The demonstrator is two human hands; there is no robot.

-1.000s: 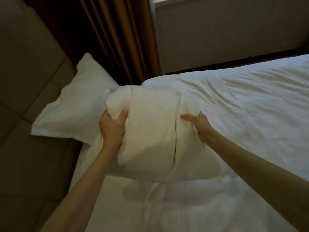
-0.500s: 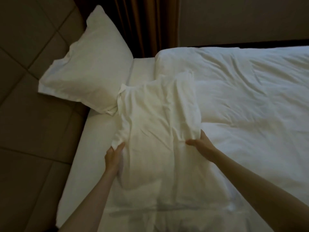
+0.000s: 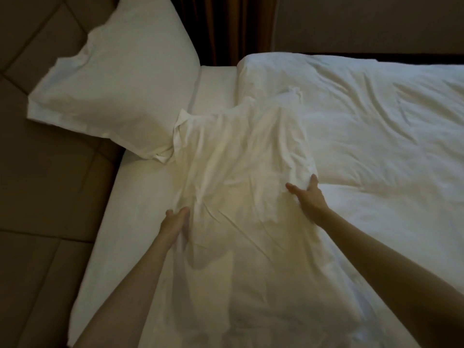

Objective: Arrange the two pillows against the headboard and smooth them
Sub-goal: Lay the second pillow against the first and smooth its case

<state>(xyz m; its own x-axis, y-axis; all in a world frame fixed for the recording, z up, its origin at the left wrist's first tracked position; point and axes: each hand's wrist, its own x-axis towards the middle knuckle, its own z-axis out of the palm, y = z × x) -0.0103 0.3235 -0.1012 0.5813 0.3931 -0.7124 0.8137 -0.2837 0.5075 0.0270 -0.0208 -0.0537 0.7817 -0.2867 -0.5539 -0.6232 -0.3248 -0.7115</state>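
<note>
Nearest to us lay the second pillow (image 3: pixel 241 197), flat on the sheet (image 3: pixel 140 197) and well short of the headboard (image 3: pixel 50 172), its far corner just touching the first pillow (image 3: pixel 120 84). Our left hand (image 3: pixel 175 222) was at its left edge with the fingers closed on a pinch of the cover, and our right hand (image 3: pixel 307 197) was at the right edge, thumb lying on top and the other fingers tucked under the bunched fabric. We judged this pillow light, soft and limp: it sagged and creased wherever we held it, so a pinch of cloth would only drag the case. Better, we thought, to take it by both long sides with the filling inside the grip. Beyond it the first pillow leaned against the headboard at the bed's far corner. To the right the duvet (image 3: pixel 376 121) lay rumpled, and past it hung the curtain (image 3: pixel 226 26).
</note>
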